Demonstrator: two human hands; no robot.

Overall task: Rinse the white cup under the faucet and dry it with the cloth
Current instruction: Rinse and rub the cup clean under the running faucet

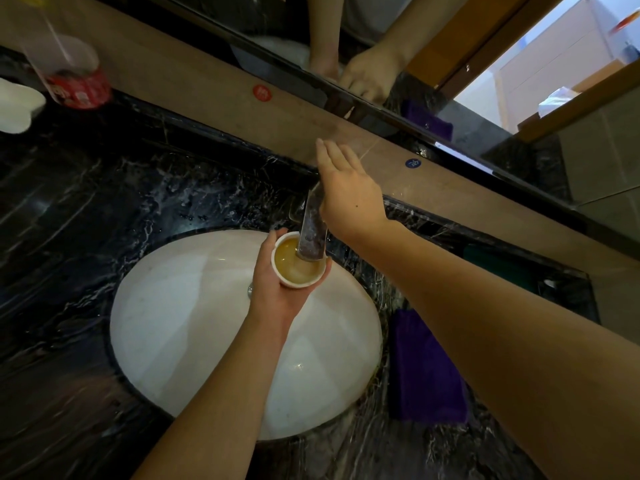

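1. Our left hand (277, 289) gripped the white cup (298, 260) from below and from the side, fingers curled round its wall, the thumb lying along the rim on the far left side.
2. The cup was upright over the white basin (180, 323), directly beneath the faucet (312, 230), whose spout tip reached just inside the cup's rim.
3. The cup held a yellowish-brown liquid, and a stream appeared to run from the spout into it.
4. Our right hand (346, 188) lay flat and released above the back of the faucet, fingers straight and close together, pointing toward the wall ledge (207, 88).
5. We could not tell whether the palm actually touched the faucet's top or a handle under it, since the hand hid that part.
6. The purple cloth (424, 368) lay folded on the dark marble counter (86, 202), just beside the basin on its right, under our right forearm and untouched.
7. On the counter's far left stood a clear plastic bottle (69, 71) with a red label, and next to it a white object (15, 105) we could not identify.
8. The mirror (450, 64) above the ledge reflected both hands and the cloth.
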